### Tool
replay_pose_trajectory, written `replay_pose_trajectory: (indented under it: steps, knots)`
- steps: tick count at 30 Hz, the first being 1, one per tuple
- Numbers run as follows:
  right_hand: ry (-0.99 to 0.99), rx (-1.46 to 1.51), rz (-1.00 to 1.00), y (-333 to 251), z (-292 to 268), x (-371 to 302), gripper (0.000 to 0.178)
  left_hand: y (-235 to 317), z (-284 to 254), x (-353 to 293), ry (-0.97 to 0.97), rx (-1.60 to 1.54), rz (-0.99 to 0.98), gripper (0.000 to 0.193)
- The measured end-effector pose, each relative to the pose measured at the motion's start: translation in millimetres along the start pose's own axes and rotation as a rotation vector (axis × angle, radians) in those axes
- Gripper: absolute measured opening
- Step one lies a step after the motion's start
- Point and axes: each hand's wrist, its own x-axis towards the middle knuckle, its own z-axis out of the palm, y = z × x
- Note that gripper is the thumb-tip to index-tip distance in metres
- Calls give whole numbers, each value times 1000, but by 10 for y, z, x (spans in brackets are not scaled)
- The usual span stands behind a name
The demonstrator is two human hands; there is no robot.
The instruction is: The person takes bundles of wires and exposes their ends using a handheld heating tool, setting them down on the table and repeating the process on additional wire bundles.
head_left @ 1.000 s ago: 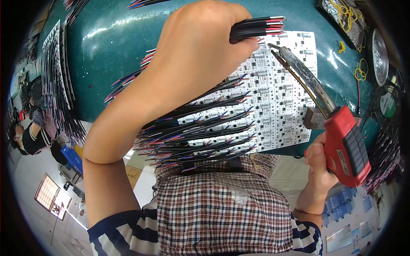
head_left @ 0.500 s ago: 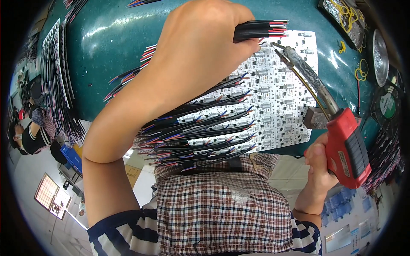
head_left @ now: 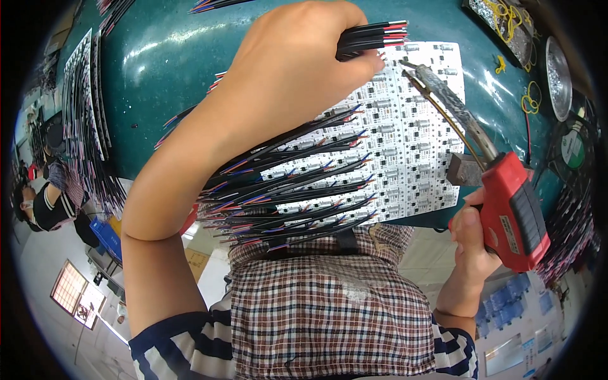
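A bundle of black-sheathed cables [head_left: 364,42] with red and white stripped ends is gripped in my left hand [head_left: 301,54], over the far edge of a white circuit board panel [head_left: 415,136]. My right hand [head_left: 472,244] is wrapped round the red handle of a soldering gun [head_left: 512,212]. Its tip, with a thin brass-coloured tube alongside, points at the panel just right of my left fingertips; whether it touches is too small to tell. Rows of black wires [head_left: 304,180] with blue and red ends lie across the panel's left part. My left forearm hides some of them.
A small metal block [head_left: 464,170] sits beside the panel's right edge. Farther right are a metal tray with yellow wire [head_left: 506,28], a round metal dish [head_left: 558,79] and a wire heap [head_left: 570,234]. Wired panels [head_left: 85,107] stand at the left. Another person [head_left: 47,206] is far left.
My left hand and its cable bundle have shifted slightly left. The soldering gun has also moved a little left and up, its tip staying near my left fingers.
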Motion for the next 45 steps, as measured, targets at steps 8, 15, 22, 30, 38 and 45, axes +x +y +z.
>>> replay_pose_trajectory:
  steps: [8, 15, 22, 30, 38, 45]
  knots:
    - [3, 5, 109, -14, 79, -8, 30, -16, 24, -2, -2, 25, -5, 27]
    - [38, 90, 35, -56, 101, 26, 24, -22, 25, 2, 0, 22, -11, 27]
    - [64, 145, 91, -118, 100, 64, 17, 8, -19, 4, -38, -58, -74, 28]
    - [55, 170, 62, -64, 54, 14, 15, 146, -122, -10, 40, -20, -70, 22]
    - [69, 187, 80, -60, 13, -62, 18, -42, 147, -171, 360, 83, 353, 14]
    - [18, -27, 72, 19, -70, -132, 23, -40, 360, -292, 195, 187, 228, 19]
